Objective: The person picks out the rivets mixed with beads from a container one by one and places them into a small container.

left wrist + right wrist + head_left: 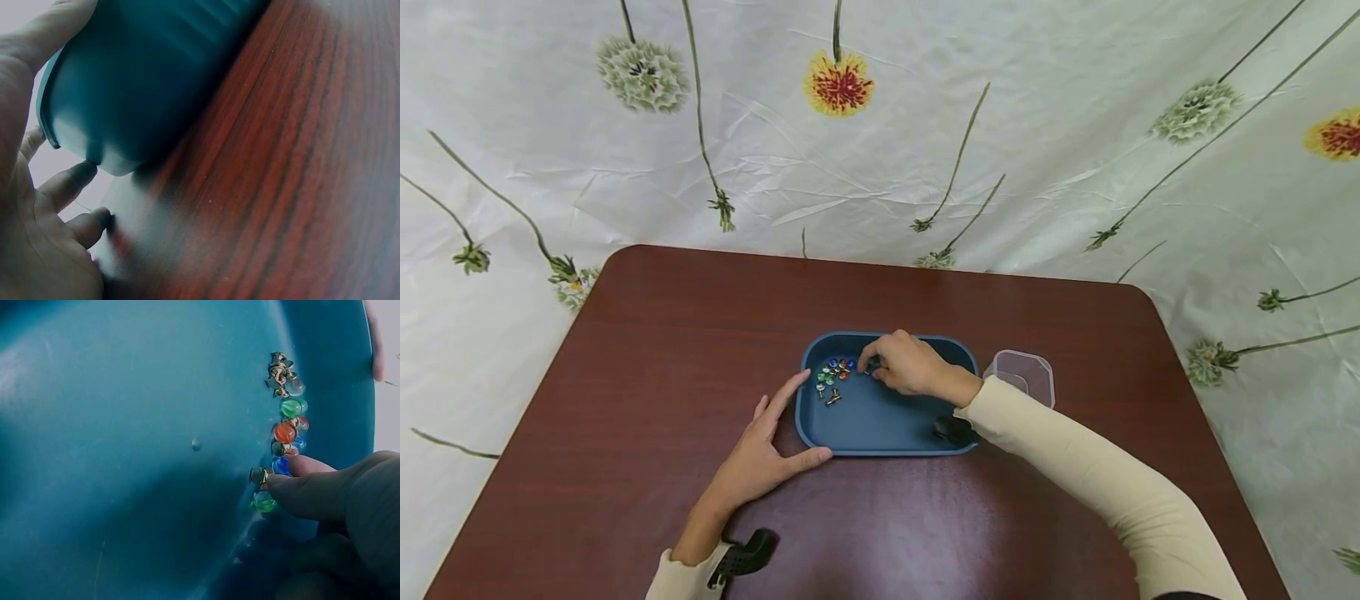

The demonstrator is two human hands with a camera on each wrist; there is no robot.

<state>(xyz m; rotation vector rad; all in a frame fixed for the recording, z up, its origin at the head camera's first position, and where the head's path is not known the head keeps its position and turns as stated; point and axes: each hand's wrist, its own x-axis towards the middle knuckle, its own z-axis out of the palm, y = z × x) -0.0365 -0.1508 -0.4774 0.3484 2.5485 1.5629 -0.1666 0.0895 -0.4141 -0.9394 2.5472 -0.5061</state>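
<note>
A blue tray (887,429) lies on the table. My left hand (756,458) spreads at its left side, forefinger by the left rim and thumb at the front corner; in the left wrist view its fingers rest near the tray wall (125,81). Inside the tray, glass marbles (284,432) in green, orange and blue lie with small gold push pins (279,374) in a row along the wall. My right hand (912,364) reaches into the tray. Its thumb and forefinger pinch at a gold push pin (259,475), with a blue marble and a green marble (264,502) close by.
A clear plastic box (1026,372) stands against the tray's right side, partly behind the right sleeve (1075,467). Black devices sit on both wrists. The brown table (700,317) has rounded far corners, with a flowered cloth (880,167) behind it.
</note>
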